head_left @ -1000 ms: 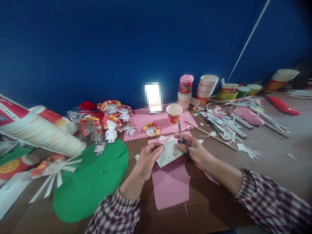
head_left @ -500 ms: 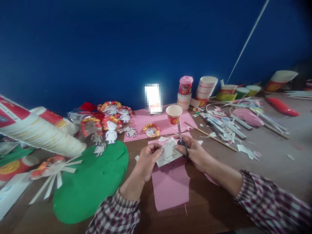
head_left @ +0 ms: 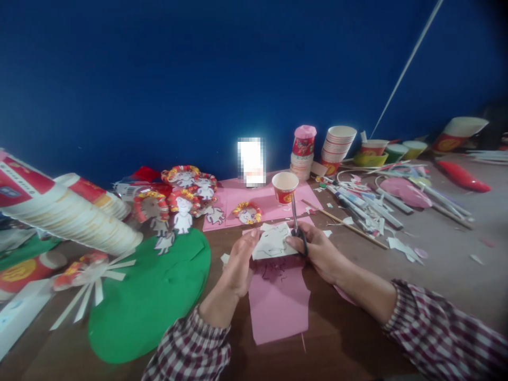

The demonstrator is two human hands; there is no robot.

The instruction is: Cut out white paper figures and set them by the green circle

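Between my hands is a small piece of white paper (head_left: 272, 242) with a figure drawn on it in dark lines. My left hand (head_left: 240, 262) grips its left edge. My right hand (head_left: 317, 248) has its fingers through the dark handles of a pair of scissors (head_left: 294, 214), blades pointing up and away, while its thumb lies at the paper's right edge. Below them a pink sheet (head_left: 279, 312) with dark marks lies on the table. Just beyond stands a red and white paper cup (head_left: 284, 189), and left of it lies a paper face ringed in red and yellow (head_left: 246, 213).
At the left are a green paper oval (head_left: 151, 301), several cut-out paper figures (head_left: 183, 216) and a leaning stack of paper cups (head_left: 79, 222). Pens (head_left: 353, 203), a thin stick (head_left: 351, 227) and paper scraps spread to the right. More stacked cups (head_left: 339, 145) stand by the blue wall.
The white paper has turned and tipped between my hands, its lower edge now nearly level. My left thumb has shifted up and leftward along it. The scissors stay in my right hand.
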